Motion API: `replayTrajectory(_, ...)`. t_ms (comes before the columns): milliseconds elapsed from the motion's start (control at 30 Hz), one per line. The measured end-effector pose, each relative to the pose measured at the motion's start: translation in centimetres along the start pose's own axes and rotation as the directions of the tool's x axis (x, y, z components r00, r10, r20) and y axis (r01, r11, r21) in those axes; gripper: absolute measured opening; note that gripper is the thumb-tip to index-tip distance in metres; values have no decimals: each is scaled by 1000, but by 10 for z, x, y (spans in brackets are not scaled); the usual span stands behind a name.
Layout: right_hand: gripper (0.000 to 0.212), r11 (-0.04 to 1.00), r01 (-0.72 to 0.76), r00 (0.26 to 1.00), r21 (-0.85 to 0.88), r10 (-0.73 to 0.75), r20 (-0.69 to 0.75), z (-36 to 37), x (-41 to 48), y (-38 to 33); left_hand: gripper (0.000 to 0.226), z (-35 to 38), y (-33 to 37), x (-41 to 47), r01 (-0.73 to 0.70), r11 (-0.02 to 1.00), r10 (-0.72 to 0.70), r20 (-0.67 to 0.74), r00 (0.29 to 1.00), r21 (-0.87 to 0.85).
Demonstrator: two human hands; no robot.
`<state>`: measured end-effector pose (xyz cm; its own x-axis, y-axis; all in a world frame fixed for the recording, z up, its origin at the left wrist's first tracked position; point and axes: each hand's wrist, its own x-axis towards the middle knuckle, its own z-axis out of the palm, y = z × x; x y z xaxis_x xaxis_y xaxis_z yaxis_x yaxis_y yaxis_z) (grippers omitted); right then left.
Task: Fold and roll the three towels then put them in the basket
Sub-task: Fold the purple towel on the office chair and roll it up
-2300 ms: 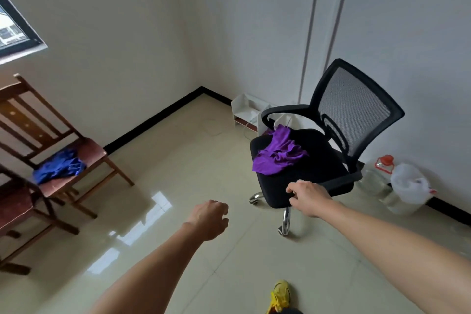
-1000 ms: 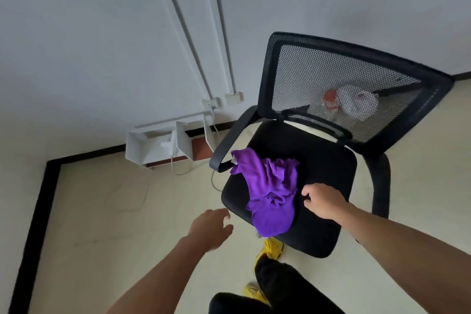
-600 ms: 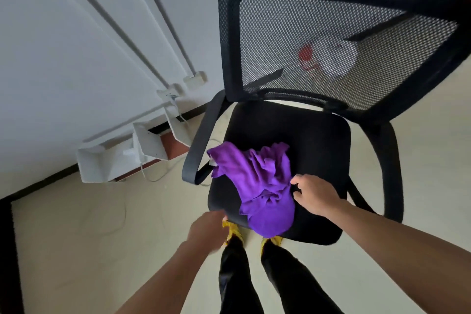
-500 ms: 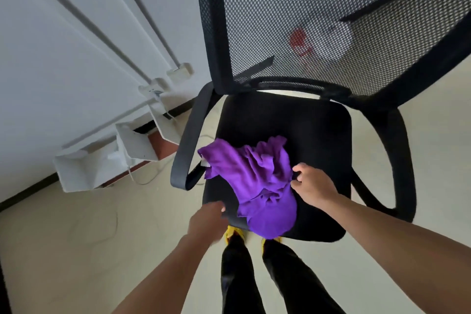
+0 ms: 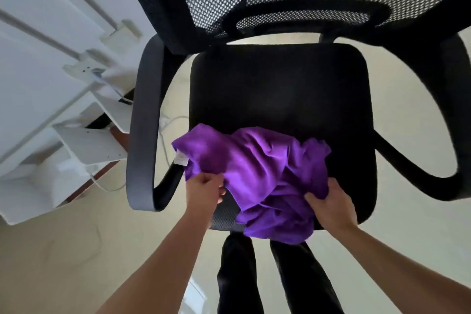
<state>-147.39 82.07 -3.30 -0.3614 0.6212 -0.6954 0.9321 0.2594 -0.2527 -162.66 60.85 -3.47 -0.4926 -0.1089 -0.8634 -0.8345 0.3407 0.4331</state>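
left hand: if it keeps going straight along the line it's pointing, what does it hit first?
The left hand points up and forward over the seat front, and its fingers already pinch the near-left edge of the purple towel. Going on, it would likely push into more towel first, then the black seat beyond; depth is unclear.

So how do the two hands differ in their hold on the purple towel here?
The left hand pinches the purple towel at its left edge, near the label; the right hand clutches a bunched fold on its right side. The left is fisted, the right more spread. Both grip cloth that lies on the chair seat.
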Motion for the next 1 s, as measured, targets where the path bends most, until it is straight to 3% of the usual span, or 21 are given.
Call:
replayTrajectory(100,66,990,64,994,-127,-75,-85,-7,-13,2,23,3,14,-4,14,1000,-14,-53,998,1)
replayTrajectory(167,89,935,246,942,-256,-293,-164,-11,-11,-18,29,6,28,-3,20,999,-24,-123,992,-32)
replayTrajectory(233,95,802,422,842,-423,-519,-146,-9,-2,-44,20,8,40,-1,21,995,-35,-143,989,-98)
replayTrajectory(300,85,634,547,770,-546,-637,32,-7,9,-70,17,10,53,1,20,988,-37,-111,993,-152)
replayTrajectory(367,58,488,637,726,-597,-641,250,-2,19,-85,12,12,70,1,33,980,-45,-58,997,-197)
replayTrajectory(400,42,465,657,714,-594,-636,293,-1,24,-88,10,14,81,1,60,971,-65,-13,998,-231)
replayTrajectory(433,31,499,659,722,-563,-630,286,-1,27,-90,11,15,93,1,92,956,-84,42,996,-278)
replayTrajectory(467,26,600,640,750,-480,-622,224,-4,30,-91,12,18,107,2,115,939,-88,96,991,-324)
replayTrajectory(533,22,859,501,865,-104,-496,68,-17,35,-94,13,25,133,5,123,911,-57,176,983,-393)
replayTrajectory(600,33,917,312,948,250,-316,-23,-33,51,-92,13,36,155,8,92,924,2,243,970,-372)
replayTrajectory(667,37,908,160,987,387,-158,-38,-49,68,-86,11,47,169,13,10,964,59,246,967,-267)
replayTrajectory(767,35,892,11,1000,452,-11,-2,-66,94,-69,12,48,162,22,-208,978,208,65,976,-14)
replayTrajectory(833,38,930,-27,998,367,47,-44,-71,103,-55,14,38,139,29,-340,895,380,-96,920,288)
replayTrajectory(900,37,985,-10,985,172,40,-170,-73,103,-47,12,26,107,33,-328,784,464,-145,874,527)
replayTrajectory(1000,42,973,222,940,65,-196,-279,-70,102,-61,53,12,70,40,-186,814,373,-249,894,551)
